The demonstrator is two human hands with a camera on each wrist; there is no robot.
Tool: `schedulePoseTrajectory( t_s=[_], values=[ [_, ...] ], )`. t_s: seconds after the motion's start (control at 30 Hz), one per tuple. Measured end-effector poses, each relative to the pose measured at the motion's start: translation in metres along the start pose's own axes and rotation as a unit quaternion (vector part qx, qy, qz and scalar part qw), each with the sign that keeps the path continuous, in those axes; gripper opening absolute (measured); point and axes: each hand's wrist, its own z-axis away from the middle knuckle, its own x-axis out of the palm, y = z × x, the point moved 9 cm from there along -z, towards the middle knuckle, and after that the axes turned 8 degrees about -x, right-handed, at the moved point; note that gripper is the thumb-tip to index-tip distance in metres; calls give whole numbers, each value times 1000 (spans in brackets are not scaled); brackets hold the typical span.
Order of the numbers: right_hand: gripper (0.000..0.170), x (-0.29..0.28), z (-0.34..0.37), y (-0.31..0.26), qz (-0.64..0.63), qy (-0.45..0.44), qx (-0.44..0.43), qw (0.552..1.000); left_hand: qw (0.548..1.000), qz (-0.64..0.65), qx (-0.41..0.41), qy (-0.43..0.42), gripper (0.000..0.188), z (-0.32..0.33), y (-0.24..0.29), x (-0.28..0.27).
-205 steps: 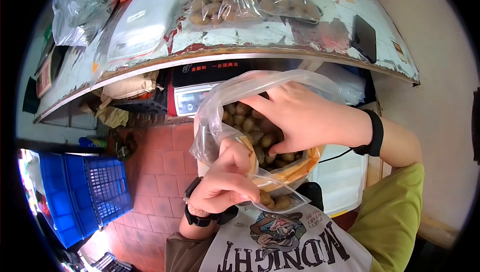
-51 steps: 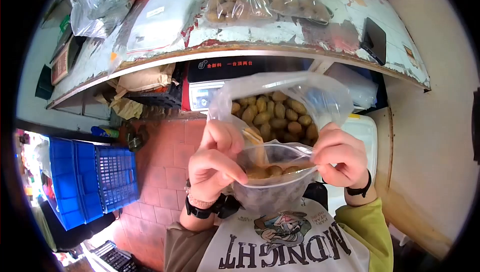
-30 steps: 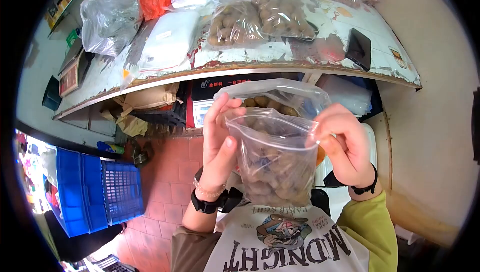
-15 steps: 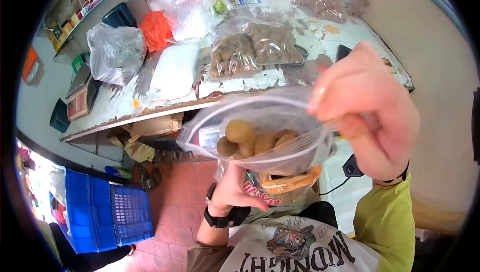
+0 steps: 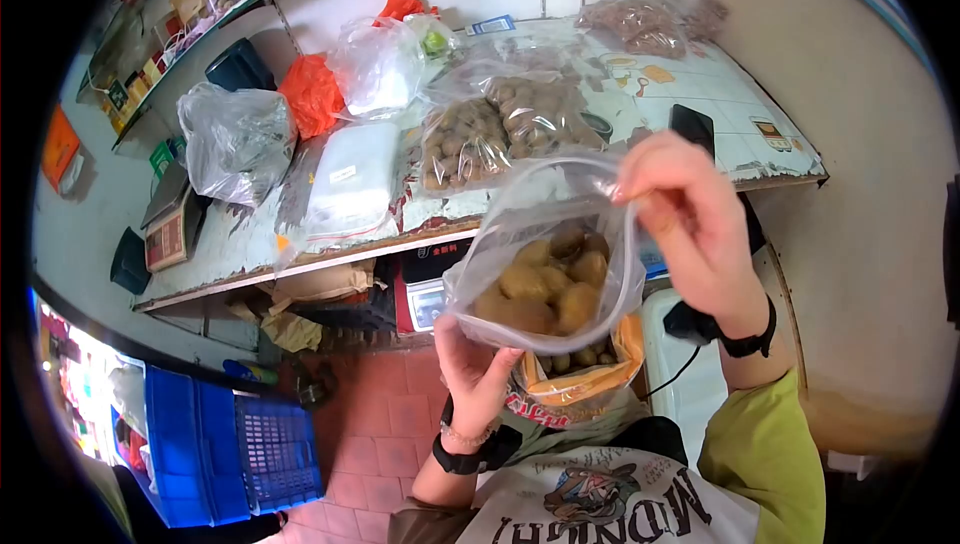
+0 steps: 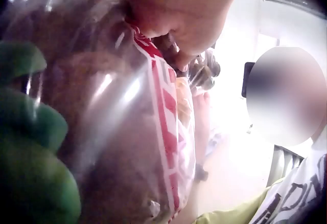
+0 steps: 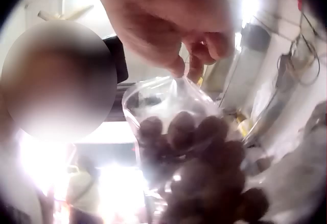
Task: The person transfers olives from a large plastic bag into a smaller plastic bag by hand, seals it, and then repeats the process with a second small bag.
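Tilted further, a clear plastic bag of rounded brown produce is pinched by right hand, propped by spread left hand, apparently for checking.

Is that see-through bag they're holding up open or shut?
Open. The bag gapes wide in the head view, showing round brown things inside; the right hand pinches its rim.

Two hands are counted, one left hand and one right hand, along with one open clear bag and one printed bag. Several brown fruits are seen in the open clear bag, too overlapped to be numbered exactly. On one table, two filled bags, one stack of flat bags and one black phone are counted.
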Motion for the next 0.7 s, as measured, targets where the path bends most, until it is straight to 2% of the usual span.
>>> schedulePoseTrajectory(
  t_s=[0.03,0.1,0.17,0.23,0.3,0.33,0.37,0.43,0.47,0.5,0.57,0.6,0.63,0.67,0.7],
  values=[
    [11,5,-3,-4,3,-39,-7,999,1000,-21,-6,-9,76,-3,-1,1],
    [9,2,-3,0,-19,-48,22,998,1000,-4,-3,-15,80,-2,4,3],
    [9,4,-13,-4,-23,-48,12,998,991,112,-68,-19,84,1,-5,0],
    [8,7,-24,-11,-24,-48,-1,999,987,128,-78,-53,81,-3,1,0],
    [9,21,-33,-25,18,-106,-50,993,958,159,-154,-186,73,2,3,22],
    [13,26,-35,-28,6,-92,-96,991,946,139,-198,-215,66,5,0,26],
    [13,28,-38,-30,6,-90,-97,991,946,138,-198,-216,66,1,3,24],
    [15,36,-42,-36,2,-114,-118,986,867,75,-368,-327,64,16,-19,35],
    [12,37,-42,-39,5,-110,-138,984,869,70,-367,-325,64,15,-18,34],
    [12,37,-42,-39,2,-108,-141,984,879,126,-345,-304,64,11,-14,36],
    [9,23,-45,-32,-67,-32,-89,993,888,238,-294,-261,63,5,-7,38],
    [10,22,-43,-24,-100,-35,-33,994,917,232,-251,-205,85,-3,-11,29],
    [10,24,-44,-24,-101,-36,-35,994,918,231,-249,-204,85,-2,-18,30],
    [12,28,-43,-18,-108,-37,-15,993,884,365,-206,-206,72,-8,-12,31],
    [13,33,-41,-11,-115,-38,5,993,832,490,-158,-205,59,-15,-1,30]
  ],
)
